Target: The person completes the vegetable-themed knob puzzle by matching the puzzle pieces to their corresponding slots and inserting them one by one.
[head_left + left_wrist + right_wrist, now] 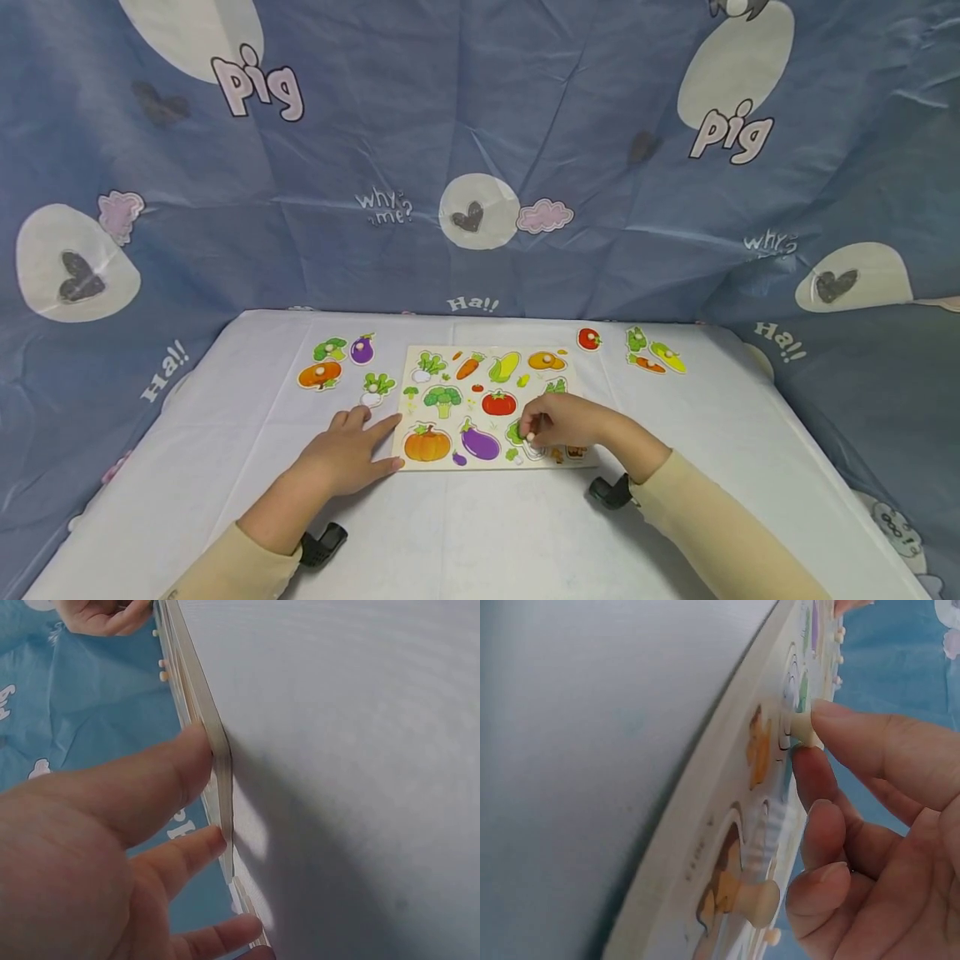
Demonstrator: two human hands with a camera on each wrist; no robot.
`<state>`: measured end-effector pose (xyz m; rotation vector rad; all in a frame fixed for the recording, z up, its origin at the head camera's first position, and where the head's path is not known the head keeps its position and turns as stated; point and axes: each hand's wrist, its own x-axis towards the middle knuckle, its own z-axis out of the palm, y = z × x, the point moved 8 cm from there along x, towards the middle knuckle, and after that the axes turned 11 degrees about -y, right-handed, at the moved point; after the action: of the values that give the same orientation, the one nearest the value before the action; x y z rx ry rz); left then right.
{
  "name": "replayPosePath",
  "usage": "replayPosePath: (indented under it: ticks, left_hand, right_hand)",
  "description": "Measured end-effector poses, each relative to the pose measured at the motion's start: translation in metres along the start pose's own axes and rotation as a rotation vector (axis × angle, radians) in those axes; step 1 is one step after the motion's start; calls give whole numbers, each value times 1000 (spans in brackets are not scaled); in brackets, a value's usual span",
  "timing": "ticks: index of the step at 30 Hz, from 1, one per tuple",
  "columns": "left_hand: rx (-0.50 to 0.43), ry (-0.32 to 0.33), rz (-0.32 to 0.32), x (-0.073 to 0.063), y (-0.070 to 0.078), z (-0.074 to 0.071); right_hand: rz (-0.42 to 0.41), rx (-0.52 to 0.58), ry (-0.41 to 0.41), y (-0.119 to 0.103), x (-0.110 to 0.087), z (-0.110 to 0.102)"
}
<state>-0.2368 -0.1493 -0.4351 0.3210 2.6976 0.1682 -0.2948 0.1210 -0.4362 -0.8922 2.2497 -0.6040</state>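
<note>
A pale wooden puzzle board (495,465) printed with vegetables lies on the white table. At its left edge is my left hand (347,454), thumb and index fingertip touching the edge; the left wrist view shows the thumb (161,772) against the board's corner. My right hand (558,421) is over the board's lower right, pinching a small wooden knob (802,729) between thumb and fingertips. The knob belongs to a white-and-green leafy vegetable piece (514,432), partly hidden by the hand. Nearby, a brown piece (709,906) with its own knob (757,902) sits at the board's corner.
Loose knobbed pieces lie left of the board: broccoli (330,348), eggplant (362,352), pumpkin (320,375) and a white root with green leaves (377,387). Behind and to the right lie a tomato (588,339), a carrot (647,363), corn (667,357) and a green vegetable (636,338).
</note>
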Motion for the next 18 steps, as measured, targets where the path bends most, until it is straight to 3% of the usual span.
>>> replayPosePath:
  ticks: [9, 18]
  left_hand:
    - [-5, -1, 7, 0, 0, 1]
    - [-2, -4, 0, 1, 0, 1]
  right_hand:
    - [-2, -7, 41, 3, -11, -8]
    - [-4, 0, 99, 6, -34, -26]
